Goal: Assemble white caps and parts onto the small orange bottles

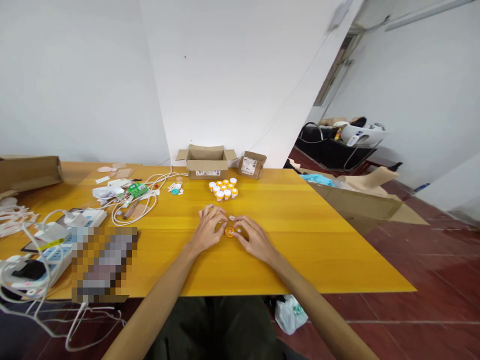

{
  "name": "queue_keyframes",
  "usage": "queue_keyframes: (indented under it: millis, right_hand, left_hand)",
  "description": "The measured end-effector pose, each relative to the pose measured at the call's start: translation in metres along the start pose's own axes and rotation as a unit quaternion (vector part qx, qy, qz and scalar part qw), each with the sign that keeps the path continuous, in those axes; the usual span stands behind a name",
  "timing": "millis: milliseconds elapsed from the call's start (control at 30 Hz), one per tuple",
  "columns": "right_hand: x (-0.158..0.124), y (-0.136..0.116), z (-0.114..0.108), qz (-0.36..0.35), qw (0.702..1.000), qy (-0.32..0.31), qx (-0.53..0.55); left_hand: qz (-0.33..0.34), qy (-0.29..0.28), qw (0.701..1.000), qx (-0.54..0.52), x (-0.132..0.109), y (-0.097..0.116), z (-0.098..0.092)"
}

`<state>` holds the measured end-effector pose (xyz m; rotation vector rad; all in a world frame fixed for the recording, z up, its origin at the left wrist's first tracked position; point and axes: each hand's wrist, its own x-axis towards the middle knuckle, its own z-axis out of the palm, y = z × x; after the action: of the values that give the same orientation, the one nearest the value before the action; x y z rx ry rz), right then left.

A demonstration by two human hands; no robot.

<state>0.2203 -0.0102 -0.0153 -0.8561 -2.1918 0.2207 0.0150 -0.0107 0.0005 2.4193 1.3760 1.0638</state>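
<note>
A small round orange container [229, 232], resembling a pill bottle seen from above, stands on the table between my hands. My right hand [257, 237] reaches it from the right, thumb and index finger at its edge. On the left, my left hand [208, 229] hovers close by, its fingers bent and apart, the thumb pointing toward the container. Just behind the container lies a small white openwork disc [231, 218], near the right fingertips. A tiny whitish piece [239, 230] shows under my right hand. Farther back stands a cluster of orange pill bottles with white caps [224, 190].
An open cardboard box [206, 162] and a smaller box [252, 165] stand against the wall. Cables [150, 200], a green packet [137, 189], small teal and white parts [175, 189] and a power strip [60, 255] occupy the left side. A large carton [345, 200] borders the table's right edge.
</note>
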Motion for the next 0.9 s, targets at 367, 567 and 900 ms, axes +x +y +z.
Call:
queue_keyframes:
  millis: [367,567,900]
  right_hand:
    - [-0.009,0.012,-0.007,-0.01,0.994,0.013,-0.111]
    - [-0.01,0.014,-0.005,-0.024,0.991,0.003,-0.132]
    - [-0.006,0.014,-0.005,-0.057,0.994,-0.002,-0.093]
  left_hand:
    - [0.056,-0.05,0.997,0.031,-0.004,0.004,-0.003]
    - [0.077,-0.086,0.991,0.073,-0.007,0.001,-0.015]
    - [0.071,-0.081,0.99,0.086,-0.007,0.001,-0.008]
